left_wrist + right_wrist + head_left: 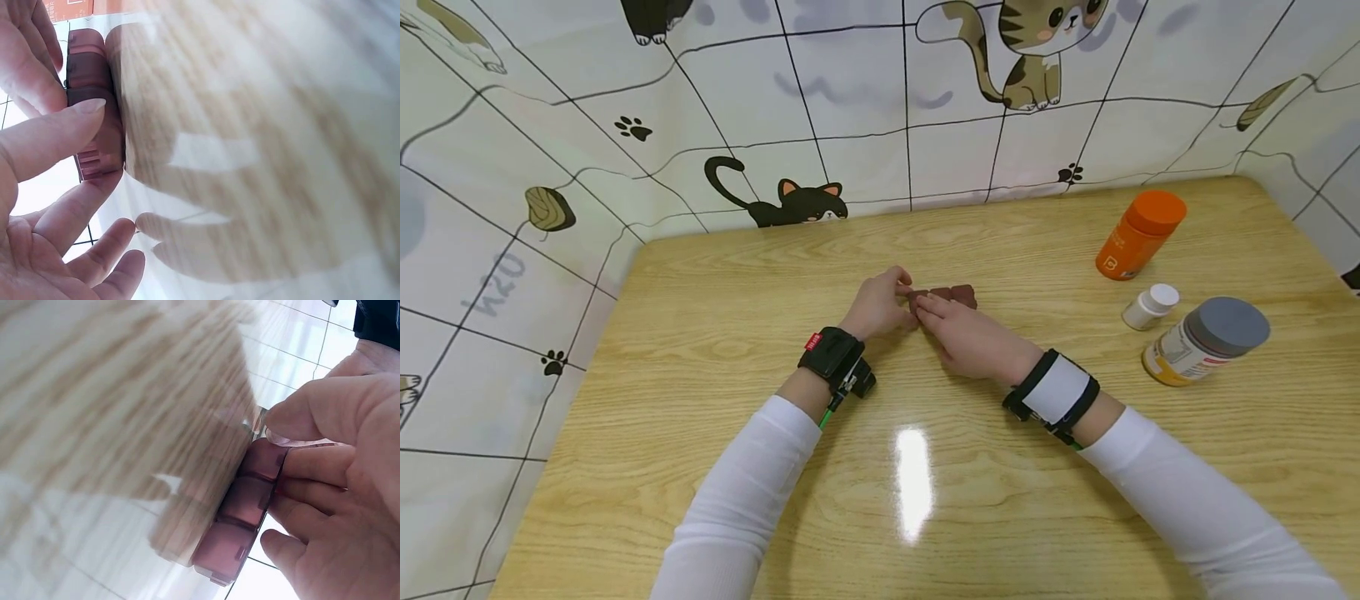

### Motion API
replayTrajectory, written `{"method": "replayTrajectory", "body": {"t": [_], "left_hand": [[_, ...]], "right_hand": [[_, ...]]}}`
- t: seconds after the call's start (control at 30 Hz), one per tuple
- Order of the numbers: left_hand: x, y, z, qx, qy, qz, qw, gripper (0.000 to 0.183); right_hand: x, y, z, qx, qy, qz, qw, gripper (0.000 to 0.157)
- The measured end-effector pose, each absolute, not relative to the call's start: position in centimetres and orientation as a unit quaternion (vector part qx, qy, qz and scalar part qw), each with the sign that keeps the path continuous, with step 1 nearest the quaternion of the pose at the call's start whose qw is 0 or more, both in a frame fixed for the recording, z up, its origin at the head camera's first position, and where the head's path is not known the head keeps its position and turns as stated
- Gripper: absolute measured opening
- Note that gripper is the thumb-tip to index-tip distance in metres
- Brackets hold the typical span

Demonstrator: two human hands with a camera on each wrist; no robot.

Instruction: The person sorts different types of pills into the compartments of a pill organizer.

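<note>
A small reddish-brown translucent pill organizer (963,294) with a row of lidded compartments lies on the wooden table, between the two hands. My left hand (877,307) pinches its left end, the thumb (69,128) along the near side and the index finger at the end face. In the right wrist view, the fingers of my right hand (331,506) lie fairly straight across the top of the pill organizer (228,544), over its lids. The right thumb reaches toward the left end, close to the left hand. Part of the organizer's top is hidden under the right fingers.
On the right of the table (700,350) stand an orange bottle (1138,237), a small white bottle (1150,307) and a grey-lidded jar (1202,342). A cat-printed white curtain (865,100) borders the table at the back and sides.
</note>
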State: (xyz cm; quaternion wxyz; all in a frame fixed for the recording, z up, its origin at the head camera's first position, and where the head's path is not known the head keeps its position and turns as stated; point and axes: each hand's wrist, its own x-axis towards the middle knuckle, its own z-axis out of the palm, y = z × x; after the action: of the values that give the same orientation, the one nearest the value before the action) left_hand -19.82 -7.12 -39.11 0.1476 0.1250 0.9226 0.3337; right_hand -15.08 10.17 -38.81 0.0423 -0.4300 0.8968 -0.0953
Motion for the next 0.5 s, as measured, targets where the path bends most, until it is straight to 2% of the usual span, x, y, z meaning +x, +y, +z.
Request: {"method": "replayTrajectory", "body": {"t": [0.5], "left_hand": [[-19.8, -7.33, -39.29, 0.122, 0.924, 0.332, 0.145, 0.054]], "right_hand": [[-15.22, 10.13, -39.02, -0.424, 0.897, -0.117, 0.049, 0.055]]}}
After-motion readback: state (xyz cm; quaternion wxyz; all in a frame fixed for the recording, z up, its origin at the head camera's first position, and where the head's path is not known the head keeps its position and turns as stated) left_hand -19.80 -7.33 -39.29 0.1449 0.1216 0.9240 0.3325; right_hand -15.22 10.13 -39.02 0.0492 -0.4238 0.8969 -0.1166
